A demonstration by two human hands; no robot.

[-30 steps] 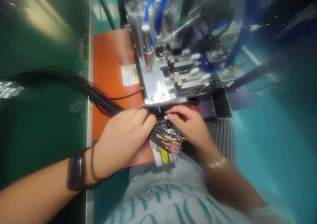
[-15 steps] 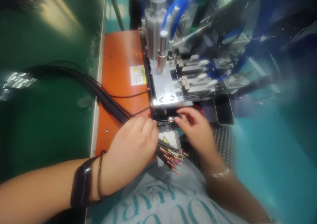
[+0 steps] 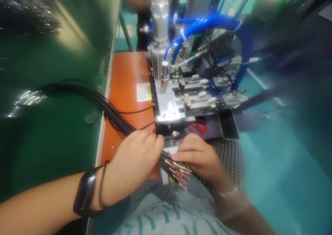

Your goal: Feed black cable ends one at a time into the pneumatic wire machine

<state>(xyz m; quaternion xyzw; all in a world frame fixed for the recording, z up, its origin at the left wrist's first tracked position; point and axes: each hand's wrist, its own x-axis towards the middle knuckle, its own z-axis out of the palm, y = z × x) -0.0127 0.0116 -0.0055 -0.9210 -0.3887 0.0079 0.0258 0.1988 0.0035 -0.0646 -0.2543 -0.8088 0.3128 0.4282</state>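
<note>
- Left hand (image 3: 140,159), just below the middle of the frame, has its grip clenched round a long bundle of thin black-sheathed cables (image 3: 118,119).
- That bundle's long axis slants from the left middle of the frame, over a glossy dark green tabletop (image 3: 52,152) and a flat orange panel (image 3: 129,75), down and right through the left grip.
- Just beyond that grip, at lower centre, the fanned multicoloured wire ends (image 3: 178,174) point down and right.
- Right hand (image 3: 199,155), right of centre, is nearer to these ends; its thumb and forefinger sit together at their upper edge. Blur and overlap hide whether it pinches a cable or merely brushes the bundle, so its hold cannot be made out.
- Up from the wire ends, between the two hands as seen here, lies a small black slotted fixture (image 3: 169,140), just below a shiny silver metal plate (image 3: 168,105); the ends point away from it.
</note>
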